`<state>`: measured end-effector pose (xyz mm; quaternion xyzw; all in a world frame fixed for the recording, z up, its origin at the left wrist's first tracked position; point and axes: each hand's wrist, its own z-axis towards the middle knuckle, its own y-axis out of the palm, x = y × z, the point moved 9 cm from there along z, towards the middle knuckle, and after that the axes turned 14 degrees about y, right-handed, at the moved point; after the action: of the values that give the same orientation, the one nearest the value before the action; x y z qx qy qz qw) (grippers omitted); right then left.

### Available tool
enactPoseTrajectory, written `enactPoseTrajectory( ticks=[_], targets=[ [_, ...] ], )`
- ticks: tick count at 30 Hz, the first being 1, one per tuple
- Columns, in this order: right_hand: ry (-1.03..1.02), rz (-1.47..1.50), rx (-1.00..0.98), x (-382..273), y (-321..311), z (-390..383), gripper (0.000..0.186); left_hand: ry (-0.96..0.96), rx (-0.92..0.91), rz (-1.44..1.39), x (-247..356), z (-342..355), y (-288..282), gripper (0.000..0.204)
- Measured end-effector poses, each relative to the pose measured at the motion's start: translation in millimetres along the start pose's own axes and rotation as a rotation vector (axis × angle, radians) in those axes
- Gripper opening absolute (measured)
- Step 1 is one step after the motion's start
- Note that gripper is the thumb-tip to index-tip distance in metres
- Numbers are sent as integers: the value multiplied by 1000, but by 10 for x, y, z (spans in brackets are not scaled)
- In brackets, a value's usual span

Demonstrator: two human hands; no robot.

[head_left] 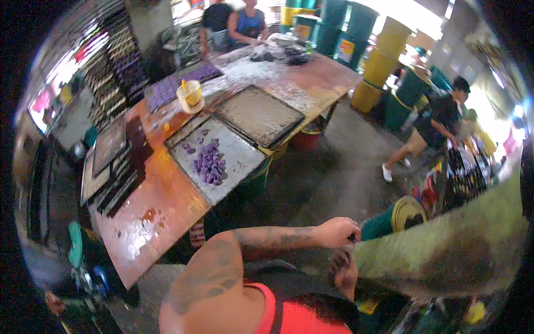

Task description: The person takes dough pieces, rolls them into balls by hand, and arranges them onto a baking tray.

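My tattooed left arm stretches rightward, and my left hand (pixel 337 231) is closed on something small and dark that I cannot make out. Just below it, my right hand (pixel 343 266) has its fingers curled, with what they hold hidden or too small to name. Both hands are beside a stained, pale-green slanted surface (pixel 445 239) and a green drum (pixel 378 222) with a yellow rim. Behind them, on the wooden table (pixel 161 217), a metal tray (pixel 239 167) holds a pile of purple lumps (pixel 208 164).
An empty-looking tray (pixel 258 117), purple slab (pixel 181 86), white tub (pixel 190 97) and stacked trays (pixel 111 150) share the table. Two people (pixel 247 25) work at its far end. Another person (pixel 442 119) strides at right near stacked drums (pixel 378 61). A green-seated object (pixel 76 245) is at left.
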<state>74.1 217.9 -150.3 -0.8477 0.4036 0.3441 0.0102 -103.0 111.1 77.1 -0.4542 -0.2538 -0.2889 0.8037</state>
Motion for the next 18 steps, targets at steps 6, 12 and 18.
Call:
enactPoseTrajectory(
  ticks=[6,12,18],
  targets=[
    [117,356,-521,-1927,2185,401,39,-16,277,381,-606,141,-1515,36],
    [321,36,-562,-1667,1958,2170,57,-874,853,388,-2532,-2938,-3103,33],
    [204,-516,-141,-2512,1654,2960,17,-1433,992,994,-2750,-4494,-4461,33]
  ],
)
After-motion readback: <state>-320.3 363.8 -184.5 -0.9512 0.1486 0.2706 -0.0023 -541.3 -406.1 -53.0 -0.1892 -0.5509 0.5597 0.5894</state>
